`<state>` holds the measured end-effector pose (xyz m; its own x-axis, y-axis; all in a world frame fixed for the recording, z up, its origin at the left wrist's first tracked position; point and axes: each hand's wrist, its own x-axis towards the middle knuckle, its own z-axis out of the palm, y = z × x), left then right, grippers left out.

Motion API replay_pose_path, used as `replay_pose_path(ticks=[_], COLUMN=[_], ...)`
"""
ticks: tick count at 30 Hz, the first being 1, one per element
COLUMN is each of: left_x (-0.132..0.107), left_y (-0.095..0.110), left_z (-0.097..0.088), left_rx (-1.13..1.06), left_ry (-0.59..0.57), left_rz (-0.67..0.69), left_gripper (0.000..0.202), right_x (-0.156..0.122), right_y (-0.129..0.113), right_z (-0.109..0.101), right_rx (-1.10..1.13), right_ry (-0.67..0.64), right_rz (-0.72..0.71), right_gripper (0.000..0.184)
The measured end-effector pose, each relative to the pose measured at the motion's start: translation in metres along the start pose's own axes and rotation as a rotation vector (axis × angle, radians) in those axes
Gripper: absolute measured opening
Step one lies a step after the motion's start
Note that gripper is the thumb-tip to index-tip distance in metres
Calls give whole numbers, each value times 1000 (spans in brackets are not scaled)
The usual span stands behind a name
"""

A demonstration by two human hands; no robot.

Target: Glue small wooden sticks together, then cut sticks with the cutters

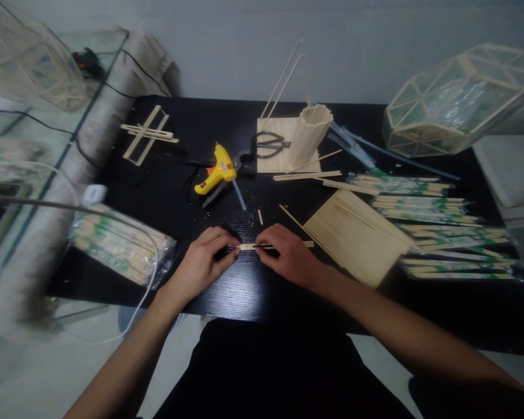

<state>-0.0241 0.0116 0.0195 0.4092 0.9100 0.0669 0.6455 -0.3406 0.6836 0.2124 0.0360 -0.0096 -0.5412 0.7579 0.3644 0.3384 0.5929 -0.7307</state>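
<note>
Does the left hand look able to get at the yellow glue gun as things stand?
Probably yes: the glue gun lies beyond the left hand, with nothing tall visible between them, though that hand would likely first have to release the wooden sticks.

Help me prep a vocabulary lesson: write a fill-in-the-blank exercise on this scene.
The flat tabletop beneath the yellow plastic glue gun is coloured ____.
Of the bare left hand and bare right hand, ____ touch thin pale wooden strips.
In this view, the hollow pale wooden cylinder stands to the gun's ____.
Missing: black; both; right.
</note>
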Motion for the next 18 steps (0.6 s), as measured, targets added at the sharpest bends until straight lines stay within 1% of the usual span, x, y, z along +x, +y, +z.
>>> replay_pose_path(ticks=[11,18], left_x=[-1,-2], left_y=[0,-1], left_z=[2,3], left_rx=[-1,0], left_ry=[41,42], left_rz=[3,11], left_gripper=[11,11], right_x=[-1,-2], right_y=[0,1], right_z=[3,3], right_rx=[-77,-67], right_ry=[-6,-21], right_rz=[-30,-14], right_gripper=[9,10])
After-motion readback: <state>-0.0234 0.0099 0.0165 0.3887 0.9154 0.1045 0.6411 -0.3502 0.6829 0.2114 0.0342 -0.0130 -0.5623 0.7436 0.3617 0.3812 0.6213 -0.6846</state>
